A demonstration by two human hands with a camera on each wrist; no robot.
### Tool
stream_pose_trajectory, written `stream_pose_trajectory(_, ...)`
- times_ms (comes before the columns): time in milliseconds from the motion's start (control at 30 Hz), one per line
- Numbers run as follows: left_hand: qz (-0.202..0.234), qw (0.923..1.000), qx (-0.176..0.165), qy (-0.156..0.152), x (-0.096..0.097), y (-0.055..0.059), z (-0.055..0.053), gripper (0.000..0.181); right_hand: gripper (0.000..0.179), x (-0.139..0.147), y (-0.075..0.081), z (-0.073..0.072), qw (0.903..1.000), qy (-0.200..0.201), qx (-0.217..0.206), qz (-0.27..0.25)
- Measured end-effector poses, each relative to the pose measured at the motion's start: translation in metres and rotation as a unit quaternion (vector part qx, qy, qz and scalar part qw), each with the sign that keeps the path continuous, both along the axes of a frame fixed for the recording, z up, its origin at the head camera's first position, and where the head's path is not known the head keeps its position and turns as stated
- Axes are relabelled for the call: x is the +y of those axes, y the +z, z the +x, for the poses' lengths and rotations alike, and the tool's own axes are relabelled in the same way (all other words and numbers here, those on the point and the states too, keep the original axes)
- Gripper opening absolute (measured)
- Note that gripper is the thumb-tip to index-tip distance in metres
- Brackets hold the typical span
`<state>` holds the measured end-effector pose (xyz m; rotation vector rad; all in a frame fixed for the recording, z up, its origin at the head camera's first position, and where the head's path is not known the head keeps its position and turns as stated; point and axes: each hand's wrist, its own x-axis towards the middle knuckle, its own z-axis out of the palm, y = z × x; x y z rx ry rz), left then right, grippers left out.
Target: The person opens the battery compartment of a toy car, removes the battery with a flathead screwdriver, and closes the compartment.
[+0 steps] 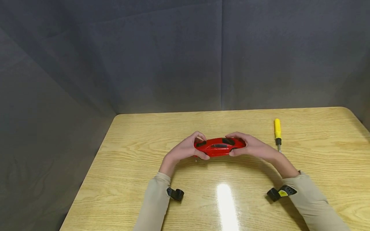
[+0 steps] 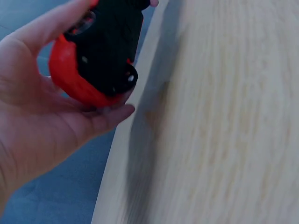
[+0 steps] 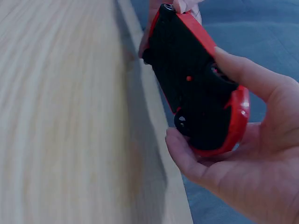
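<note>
A red toy car (image 1: 219,147) with dark windows is held between both hands, its side facing the head camera. The left hand (image 1: 191,148) grips one end, thumb on the near side and fingers over the far side. At the other end the right hand (image 1: 251,147) grips it in the same way. Both wrist views show the car's black underside (image 3: 187,79) and wheels, raised off the table. A yellow-handled screwdriver (image 1: 277,131) lies beyond the right forearm, its tip hidden behind the wrist.
The wooden table (image 1: 130,179) has a bright light reflection near its front. Dark grey cloth (image 1: 173,64) hangs behind it and along the left side. Each sleeve cuff carries a small black camera, one on the left (image 1: 175,194) and one on the right (image 1: 280,193).
</note>
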<state>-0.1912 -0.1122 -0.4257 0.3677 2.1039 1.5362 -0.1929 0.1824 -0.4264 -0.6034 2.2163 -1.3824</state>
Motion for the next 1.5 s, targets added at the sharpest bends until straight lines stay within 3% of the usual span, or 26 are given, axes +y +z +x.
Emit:
stream_pose_trajectory(133,0.025,0.9991,-0.008,0.032,-0.004,0.006,0.0,0.05,0.058,0.001,0.007,-0.001,0.9965,-0.022,-0.054,-0.06)
stream_pose_trajectory(267,0.069,0.9954,-0.01,0.066,-0.003,0.011,-0.001,0.044,0.058,-0.005,0.016,0.0,0.9824,-0.06,-0.113,-0.136)
stream_pose_trajectory(367,0.095,0.9922,-0.014,0.079,0.001,0.015,-0.002,0.045,0.062,-0.011,0.024,0.0,0.9737,-0.097,-0.128,-0.162)
stream_pose_trajectory(600,0.113,0.9874,-0.049,0.099,0.004,0.017,-0.002,0.061,0.068,-0.017,0.036,0.0,0.9746,-0.148,-0.103,-0.133)
stream_pose_trajectory(767,0.159,0.9785,-0.079,0.106,0.007,0.017,-0.002,0.07,0.062,-0.021,0.042,0.0,0.9754,-0.166,-0.07,-0.127)
stream_pose_trajectory(900,0.202,0.9716,-0.078,0.096,0.008,0.021,-0.002,0.072,0.059,-0.021,0.046,0.0,0.9719,-0.175,-0.051,-0.149)
stream_pose_trajectory(1067,0.222,0.9677,-0.07,0.098,0.012,0.031,0.0,0.061,0.054,-0.021,0.049,-0.001,0.9625,-0.182,-0.065,-0.191)
stream_pose_trajectory(1167,0.23,0.9637,-0.055,0.124,0.015,0.037,0.003,0.052,0.053,-0.022,0.052,-0.001,0.958,-0.187,-0.077,-0.203)
stream_pose_trajectory(1300,0.233,0.9543,-0.03,0.185,0.021,0.043,0.008,0.05,0.053,-0.025,0.058,-0.002,0.9521,-0.199,-0.094,-0.212)
stream_pose_trajectory(1500,0.24,0.9353,0.001,0.26,0.03,0.049,0.011,0.056,0.052,-0.028,0.063,-0.002,0.9503,-0.204,-0.098,-0.214)
